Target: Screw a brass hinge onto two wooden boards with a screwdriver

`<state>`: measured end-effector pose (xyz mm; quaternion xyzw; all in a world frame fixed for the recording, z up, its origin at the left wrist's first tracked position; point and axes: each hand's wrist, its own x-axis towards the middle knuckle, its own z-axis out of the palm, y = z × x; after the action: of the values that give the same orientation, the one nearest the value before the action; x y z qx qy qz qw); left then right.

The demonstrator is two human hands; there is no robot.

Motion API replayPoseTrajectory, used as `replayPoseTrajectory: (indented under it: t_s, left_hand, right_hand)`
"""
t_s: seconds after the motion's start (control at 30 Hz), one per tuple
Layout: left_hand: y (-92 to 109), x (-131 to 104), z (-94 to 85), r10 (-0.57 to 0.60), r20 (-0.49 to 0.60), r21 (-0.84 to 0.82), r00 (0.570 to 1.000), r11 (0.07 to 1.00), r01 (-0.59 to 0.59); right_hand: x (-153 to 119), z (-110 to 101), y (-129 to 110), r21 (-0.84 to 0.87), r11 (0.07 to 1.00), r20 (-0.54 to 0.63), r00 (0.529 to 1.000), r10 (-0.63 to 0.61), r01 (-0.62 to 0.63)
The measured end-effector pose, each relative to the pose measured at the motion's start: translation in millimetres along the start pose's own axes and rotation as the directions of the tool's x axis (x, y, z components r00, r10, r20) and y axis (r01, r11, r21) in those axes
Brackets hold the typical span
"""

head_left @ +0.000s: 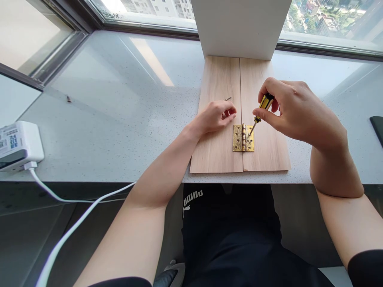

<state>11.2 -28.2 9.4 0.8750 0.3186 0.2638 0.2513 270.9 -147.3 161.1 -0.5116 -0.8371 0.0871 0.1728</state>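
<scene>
A brass hinge (243, 138) lies opened flat across the seam between two pale wooden boards (217, 155). My right hand (289, 107) grips a yellow and black screwdriver (264, 104), its shaft slanting down to the hinge's right leaf. On the left board rests my left hand (218, 114), above and left of the hinge, its fingers curled with thumb and fingertips close together. Whatever those fingers may hold is too small to make out. A small screw (228, 98) lies on the wood just beyond my left hand.
A tall white panel (239, 28) stands at the boards' far end, before the windows. At far left on the speckled sill (119, 119) sits a white power adapter (24, 143) with a white cable (68, 229) hanging off the edge. A dark object (377, 128) lies at far right.
</scene>
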Motion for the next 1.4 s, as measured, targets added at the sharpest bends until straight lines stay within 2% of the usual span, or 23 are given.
replayPoseTrajectory:
  t_s: [0.3, 0.53, 1.03, 1.13, 1.23, 1.33, 1.4]
  left_hand:
    - [-4, 1, 1.0, 0.031, 0.000, 0.011, 1.000, 0.999, -0.031]
    - [-6, 0, 1.6, 0.012, -0.001, 0.013, 1.000, 1.000, -0.012]
    - [-5, 1, 1.2, 0.016, 0.002, 0.001, 1.000, 1.000, -0.016]
    - [-4, 1, 1.3, 0.011, -0.005, 0.007, 1.000, 1.000, -0.011]
    - [-4, 0, 1.9, 0.010, -0.014, 0.008, 1.000, 1.000, -0.010]
    - [-5, 1, 2.8, 0.004, -0.008, 0.002, 1.000, 1.000, -0.004]
    - [-6, 1, 3.7, 0.013, -0.002, -0.002, 1.000, 1.000, -0.013]
  right_hand:
    - [-2, -4, -1, -0.021, 0.998, 0.010, 0.998, 0.066, -0.066]
    - [-3, -3, 8, -0.042, 0.999, 0.008, 1.000, 0.015, -0.014]
    - [-3, -1, 1, -0.010, 0.999, 0.030, 0.998, 0.049, -0.049]
    - [1, 6, -4, 0.089, 0.993, 0.022, 0.997, 0.076, -0.077]
    - [8, 22, -5, 0.335, 0.937, -0.019, 0.993, 0.116, -0.103]
    - [14, 44, -2, 0.643, 0.763, -0.074, 0.986, 0.149, -0.067]
    - [15, 57, -2, 0.771, 0.634, -0.126, 0.962, 0.243, -0.059]
